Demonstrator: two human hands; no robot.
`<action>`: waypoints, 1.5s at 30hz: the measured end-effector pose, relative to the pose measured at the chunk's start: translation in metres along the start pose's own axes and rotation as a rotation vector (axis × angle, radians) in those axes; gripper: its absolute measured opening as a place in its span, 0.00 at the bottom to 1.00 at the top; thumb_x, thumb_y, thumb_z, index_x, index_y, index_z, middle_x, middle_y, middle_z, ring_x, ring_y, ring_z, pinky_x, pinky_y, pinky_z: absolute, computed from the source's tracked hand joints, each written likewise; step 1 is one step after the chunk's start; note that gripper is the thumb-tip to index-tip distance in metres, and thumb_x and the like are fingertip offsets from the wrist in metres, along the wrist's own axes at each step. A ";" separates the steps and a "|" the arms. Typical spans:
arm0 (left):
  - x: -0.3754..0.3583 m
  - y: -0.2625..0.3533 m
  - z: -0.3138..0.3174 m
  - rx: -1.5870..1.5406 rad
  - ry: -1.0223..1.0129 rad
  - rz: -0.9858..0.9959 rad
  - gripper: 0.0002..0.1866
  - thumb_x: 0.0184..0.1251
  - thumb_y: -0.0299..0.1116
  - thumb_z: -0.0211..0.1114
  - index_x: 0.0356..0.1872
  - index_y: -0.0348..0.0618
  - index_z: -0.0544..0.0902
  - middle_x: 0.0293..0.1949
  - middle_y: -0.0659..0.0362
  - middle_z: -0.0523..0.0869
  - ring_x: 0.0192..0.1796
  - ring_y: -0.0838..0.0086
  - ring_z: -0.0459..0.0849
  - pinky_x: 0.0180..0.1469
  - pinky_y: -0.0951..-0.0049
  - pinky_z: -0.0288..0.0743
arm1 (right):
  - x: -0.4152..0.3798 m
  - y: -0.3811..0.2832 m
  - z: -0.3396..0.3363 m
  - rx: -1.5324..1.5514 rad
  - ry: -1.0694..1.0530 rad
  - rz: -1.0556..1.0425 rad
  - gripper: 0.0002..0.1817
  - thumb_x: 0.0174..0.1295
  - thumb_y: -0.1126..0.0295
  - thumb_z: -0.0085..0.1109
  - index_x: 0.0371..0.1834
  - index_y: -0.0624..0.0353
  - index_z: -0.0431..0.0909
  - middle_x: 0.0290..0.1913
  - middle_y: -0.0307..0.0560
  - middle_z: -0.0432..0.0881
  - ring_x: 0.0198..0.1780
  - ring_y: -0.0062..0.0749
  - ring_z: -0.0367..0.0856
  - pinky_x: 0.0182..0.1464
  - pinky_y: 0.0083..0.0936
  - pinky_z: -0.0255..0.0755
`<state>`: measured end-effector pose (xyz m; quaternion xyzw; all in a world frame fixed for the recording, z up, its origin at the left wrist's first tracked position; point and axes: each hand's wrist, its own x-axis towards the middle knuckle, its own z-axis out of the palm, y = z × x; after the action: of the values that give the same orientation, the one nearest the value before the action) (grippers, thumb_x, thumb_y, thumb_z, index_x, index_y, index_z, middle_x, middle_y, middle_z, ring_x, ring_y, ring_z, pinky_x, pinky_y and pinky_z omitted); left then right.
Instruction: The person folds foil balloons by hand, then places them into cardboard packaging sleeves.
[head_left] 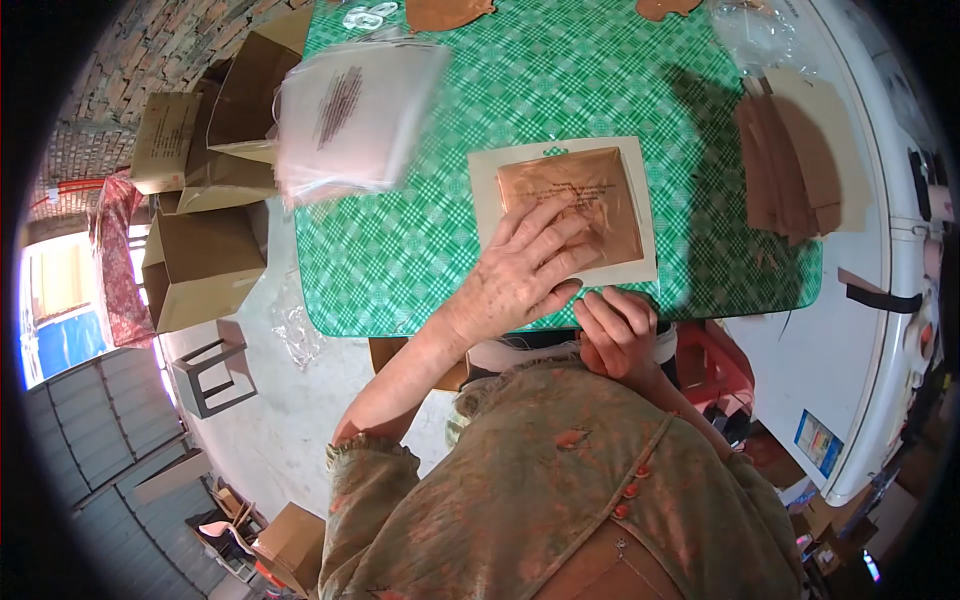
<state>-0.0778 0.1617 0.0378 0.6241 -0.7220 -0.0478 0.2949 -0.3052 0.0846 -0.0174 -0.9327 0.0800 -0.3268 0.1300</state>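
Note:
On the green checked tablecloth lies a cream card (pixel 483 215) with a cut-out hang hole at its top edge. Over its middle is a flat, folded brown piece in clear, printed plastic (pixel 622 235). My left hand (pixel 530 258) rests flat across that packet with its fingers stretched out, covering part of the print. Close to the card's lower edge, at the table's front rim, my right hand (pixel 618 325) has its fingers curled and pressed together. Whatever it may hold is hidden.
A stack of clear printed plastic bags (pixel 360 120) sits at the table's upper left. Brown pieces (pixel 785 170) and cream cards (pixel 830 150) are piled at the right. Open cardboard boxes (pixel 205 255) stand left of the table, near a small grey stool (pixel 212 372).

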 end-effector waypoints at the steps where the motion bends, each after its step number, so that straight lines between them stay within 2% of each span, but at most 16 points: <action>1: 0.000 0.000 0.001 0.001 0.011 -0.007 0.30 0.55 0.37 0.80 0.61 0.50 0.84 0.70 0.55 0.78 0.81 0.50 0.69 0.79 0.43 0.64 | 0.000 0.000 0.000 -0.014 0.000 -0.002 0.21 0.70 0.67 0.62 0.65 0.56 0.84 0.68 0.39 0.79 0.72 0.37 0.72 0.68 0.39 0.72; 9: 0.000 0.002 0.003 0.052 0.064 -0.031 0.27 0.56 0.36 0.79 0.59 0.48 0.84 0.71 0.52 0.77 0.82 0.46 0.66 0.82 0.35 0.59 | -0.005 0.001 -0.001 0.010 -0.036 0.018 0.20 0.70 0.66 0.62 0.64 0.55 0.86 0.68 0.37 0.79 0.73 0.35 0.71 0.70 0.38 0.71; 12: -0.005 0.001 0.006 0.055 0.024 -0.070 0.29 0.60 0.36 0.79 0.65 0.54 0.85 0.78 0.53 0.74 0.85 0.49 0.64 0.85 0.39 0.54 | -0.003 0.000 -0.001 -0.001 -0.017 0.011 0.20 0.70 0.66 0.61 0.63 0.56 0.86 0.68 0.38 0.79 0.72 0.35 0.72 0.70 0.39 0.70; 16: -0.003 0.004 0.005 0.036 -0.020 -0.035 0.29 0.62 0.34 0.76 0.66 0.52 0.84 0.79 0.53 0.74 0.84 0.50 0.65 0.86 0.41 0.55 | 0.010 0.000 -0.017 0.056 -0.077 0.023 0.20 0.66 0.67 0.63 0.60 0.58 0.87 0.64 0.41 0.83 0.67 0.38 0.77 0.68 0.41 0.71; 17: -0.002 0.005 0.004 0.017 -0.031 -0.023 0.28 0.62 0.33 0.75 0.67 0.52 0.84 0.79 0.53 0.74 0.84 0.51 0.65 0.86 0.41 0.55 | 0.016 0.000 -0.027 0.135 -0.096 0.070 0.19 0.63 0.68 0.64 0.56 0.62 0.87 0.58 0.46 0.86 0.60 0.42 0.81 0.64 0.44 0.73; 19: -0.001 0.006 0.003 -0.003 -0.049 -0.002 0.28 0.63 0.33 0.75 0.67 0.51 0.84 0.78 0.53 0.74 0.85 0.51 0.65 0.86 0.43 0.55 | 0.037 0.010 -0.042 0.153 -0.018 0.057 0.17 0.60 0.71 0.65 0.53 0.64 0.88 0.55 0.49 0.86 0.57 0.45 0.81 0.62 0.47 0.74; 20: -0.003 0.007 0.003 -0.006 -0.058 0.005 0.28 0.63 0.32 0.74 0.67 0.51 0.84 0.78 0.53 0.74 0.85 0.51 0.65 0.86 0.43 0.56 | 0.042 0.024 -0.039 0.022 0.019 -0.004 0.19 0.58 0.74 0.67 0.53 0.65 0.87 0.57 0.51 0.84 0.57 0.48 0.80 0.62 0.48 0.73; 21: -0.005 0.009 0.004 -0.011 -0.068 0.010 0.28 0.63 0.32 0.74 0.67 0.51 0.84 0.78 0.53 0.74 0.85 0.52 0.65 0.87 0.44 0.56 | 0.064 0.034 -0.048 0.033 0.042 0.002 0.21 0.57 0.77 0.67 0.57 0.64 0.85 0.60 0.53 0.82 0.59 0.50 0.80 0.62 0.47 0.74; 22: -0.007 0.012 0.004 -0.015 -0.086 0.012 0.28 0.63 0.31 0.74 0.67 0.51 0.84 0.78 0.54 0.74 0.85 0.52 0.64 0.87 0.45 0.56 | 0.082 0.047 -0.047 -0.052 0.082 -0.023 0.22 0.59 0.78 0.66 0.60 0.64 0.84 0.63 0.54 0.81 0.59 0.52 0.80 0.61 0.47 0.74; 24: -0.011 0.018 0.002 -0.020 -0.118 0.019 0.29 0.63 0.31 0.73 0.68 0.51 0.83 0.79 0.55 0.74 0.85 0.54 0.64 0.87 0.47 0.56 | 0.113 0.074 -0.044 -0.117 0.072 0.023 0.21 0.62 0.78 0.64 0.61 0.65 0.82 0.60 0.55 0.82 0.58 0.54 0.80 0.60 0.47 0.75; 27: -0.017 0.024 0.001 -0.051 -0.139 0.013 0.30 0.63 0.30 0.74 0.69 0.52 0.83 0.79 0.58 0.74 0.85 0.57 0.64 0.87 0.48 0.57 | 0.125 0.112 -0.026 -0.077 -0.105 0.132 0.16 0.64 0.78 0.62 0.56 0.67 0.81 0.53 0.55 0.82 0.55 0.53 0.80 0.58 0.45 0.76; 33: -0.020 0.023 0.003 -0.061 -0.166 0.021 0.33 0.61 0.31 0.75 0.71 0.56 0.82 0.80 0.61 0.73 0.86 0.61 0.64 0.88 0.50 0.55 | 0.139 0.139 -0.020 0.045 -0.262 0.169 0.05 0.68 0.73 0.62 0.42 0.62 0.80 0.39 0.53 0.80 0.45 0.51 0.81 0.51 0.43 0.77; 36: -0.022 0.023 0.004 -0.039 -0.178 0.029 0.35 0.61 0.31 0.75 0.73 0.59 0.81 0.81 0.64 0.71 0.86 0.63 0.63 0.89 0.52 0.54 | 0.153 0.146 -0.031 0.338 -0.487 0.256 0.04 0.70 0.74 0.62 0.41 0.63 0.79 0.38 0.50 0.79 0.40 0.44 0.80 0.46 0.37 0.76; 39: -0.022 0.022 0.006 -0.008 -0.189 0.025 0.36 0.62 0.32 0.74 0.75 0.62 0.79 0.83 0.67 0.70 0.86 0.67 0.62 0.90 0.53 0.52 | 0.167 0.144 -0.030 0.363 -0.582 0.258 0.05 0.69 0.74 0.64 0.39 0.64 0.79 0.37 0.48 0.79 0.39 0.39 0.79 0.45 0.34 0.75; 42: -0.023 0.022 0.008 0.014 -0.196 0.023 0.35 0.64 0.34 0.73 0.75 0.62 0.79 0.83 0.67 0.70 0.87 0.69 0.61 0.90 0.54 0.50 | 0.170 0.138 -0.027 0.426 -0.557 0.256 0.04 0.69 0.75 0.63 0.39 0.64 0.79 0.37 0.48 0.80 0.40 0.40 0.80 0.45 0.34 0.75; 45: -0.022 0.023 0.006 0.024 -0.210 0.016 0.34 0.65 0.35 0.72 0.76 0.62 0.79 0.82 0.67 0.71 0.87 0.70 0.62 0.91 0.55 0.49 | 0.167 0.138 -0.022 0.451 -0.457 0.140 0.03 0.68 0.77 0.63 0.38 0.64 0.79 0.37 0.48 0.80 0.42 0.42 0.80 0.46 0.36 0.76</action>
<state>-0.1000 0.1858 0.0352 0.6134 -0.7543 -0.1020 0.2106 -0.1987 -0.0905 0.0562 -0.9218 0.0381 -0.1090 0.3700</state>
